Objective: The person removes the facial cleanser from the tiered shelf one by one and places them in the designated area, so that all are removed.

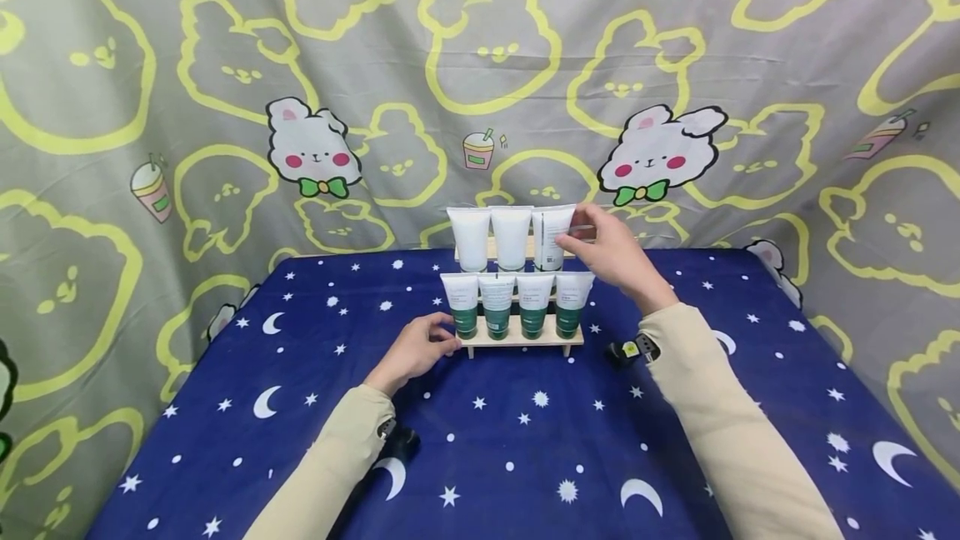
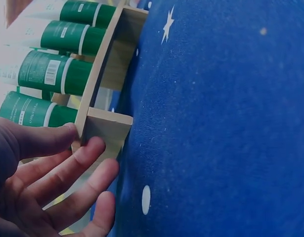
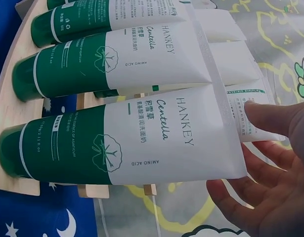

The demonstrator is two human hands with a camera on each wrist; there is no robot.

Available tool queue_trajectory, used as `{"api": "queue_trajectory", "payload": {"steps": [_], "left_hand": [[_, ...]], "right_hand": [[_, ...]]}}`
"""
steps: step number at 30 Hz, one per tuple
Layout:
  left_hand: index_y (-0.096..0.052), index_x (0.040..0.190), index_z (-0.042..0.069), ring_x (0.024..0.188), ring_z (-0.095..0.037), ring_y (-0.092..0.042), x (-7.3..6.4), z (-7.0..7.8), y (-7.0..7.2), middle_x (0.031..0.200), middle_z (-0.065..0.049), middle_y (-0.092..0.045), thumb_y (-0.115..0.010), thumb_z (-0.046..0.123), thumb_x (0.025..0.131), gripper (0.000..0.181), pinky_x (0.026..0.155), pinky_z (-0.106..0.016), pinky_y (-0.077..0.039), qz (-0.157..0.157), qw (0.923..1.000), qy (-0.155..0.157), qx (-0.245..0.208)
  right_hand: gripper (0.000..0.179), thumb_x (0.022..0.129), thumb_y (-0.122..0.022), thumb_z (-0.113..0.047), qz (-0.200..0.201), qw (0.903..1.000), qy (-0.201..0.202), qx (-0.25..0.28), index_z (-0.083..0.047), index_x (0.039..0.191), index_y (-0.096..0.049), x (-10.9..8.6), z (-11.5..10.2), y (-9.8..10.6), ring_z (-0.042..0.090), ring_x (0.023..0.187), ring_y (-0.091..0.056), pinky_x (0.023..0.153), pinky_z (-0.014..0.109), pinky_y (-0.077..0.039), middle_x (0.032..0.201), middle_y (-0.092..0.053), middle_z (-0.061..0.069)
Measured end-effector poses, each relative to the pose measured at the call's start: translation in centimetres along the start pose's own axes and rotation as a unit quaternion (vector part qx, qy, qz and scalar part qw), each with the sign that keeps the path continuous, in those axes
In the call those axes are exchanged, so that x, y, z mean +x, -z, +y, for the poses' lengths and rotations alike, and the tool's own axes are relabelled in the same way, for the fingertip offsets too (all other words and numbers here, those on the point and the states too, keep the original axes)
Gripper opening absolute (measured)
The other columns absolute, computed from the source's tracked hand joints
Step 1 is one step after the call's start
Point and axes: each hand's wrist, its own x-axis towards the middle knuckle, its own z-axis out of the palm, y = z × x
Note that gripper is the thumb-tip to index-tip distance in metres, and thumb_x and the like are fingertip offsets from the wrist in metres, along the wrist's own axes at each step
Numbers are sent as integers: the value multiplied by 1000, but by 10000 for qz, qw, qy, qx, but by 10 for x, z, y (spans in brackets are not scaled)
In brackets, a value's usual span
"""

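A tiered wooden rack (image 1: pixel 517 342) holds facial cleanser tubes standing on their caps, in a front row and a back row. My right hand (image 1: pixel 611 248) pinches the upper part of the back row's right-hand tube (image 1: pixel 552 232) between thumb and fingers. In the right wrist view a white and green front tube (image 3: pixel 161 138) partly hides that back tube (image 3: pixel 245 116). At the rack's left end, my left hand (image 1: pixel 416 348) holds the front board, thumb and index finger pinching its corner in the left wrist view. The other left fingers are loosely bent beside it.
Two more white tubes, a left one (image 1: pixel 471 238) and a middle one (image 1: pixel 511 238), stand in the back row. A dark blue cloth (image 1: pixel 480 448) with moons and stars covers the table. Behind it hangs a grey curtain (image 1: pixel 405 107) with cartoon animals.
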Motion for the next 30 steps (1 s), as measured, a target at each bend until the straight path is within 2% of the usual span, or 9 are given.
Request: {"api": "queue_trajectory", "payload": {"steps": [5, 10, 16, 21, 28, 30], "left_hand": [[-66, 124, 1, 84, -17, -71, 0, 0, -1, 93, -8, -78, -74, 7, 92, 34, 76, -29, -51, 88, 9999, 66, 99], [-67, 125, 3, 86, -16, -70, -1, 1, 1, 95, -8, -78, -75, 9, 93, 34, 78, -29, -50, 39, 9999, 141, 63], [-66, 125, 0, 87, -23, -73, -2, 2, 0, 95, -11, -78, -74, 6, 93, 34, 76, -29, -52, 13, 9999, 136, -69], [-65, 126, -2, 85, -26, -75, -1, 0, -1, 95, -13, -78, -71, 2, 93, 33, 75, -31, -55, 32, 9996, 153, -243], [-63, 123, -5, 82, -31, -75, 1, -4, -3, 96, -19, -77, -69, -1, 94, 31, 79, -41, -58, -12, 9983, 96, -571], [-63, 122, -5, 82, -31, -75, 2, -6, -3, 97, -19, -77, -70, -1, 94, 29, 77, -39, -58, -35, 9979, 94, -635]], "right_hand": [[38, 102, -65, -23, 63, 10000, -12, 42, -4, 132, -51, 1, 1, -2, 36, 133, -55, 105, 53, -48, 137, -60, 16], [36, 103, -64, -21, 119, 9999, -42, 67, -3, 129, -50, 3, 1, -2, 36, 134, -56, 107, 53, -46, 140, -62, 18], [35, 103, -63, -21, 218, 9997, -15, 106, -4, 130, -50, 3, 3, -3, 39, 131, -58, 104, 55, -48, 140, -62, 19], [33, 104, -61, -16, 265, 9989, -10, 397, -1, 130, -48, 1, 7, -1, 38, 127, -60, 97, 50, -54, 140, -61, 21], [32, 104, -60, -13, 533, 9963, 62, 671, 1, 129, -45, -4, 13, 7, 39, 126, -61, 97, 49, -55, 139, -61, 22], [33, 104, -60, -15, 625, 9959, 45, 651, 0, 129, -45, -8, 14, 9, 38, 126, -62, 98, 50, -54, 139, -61, 21]]}}
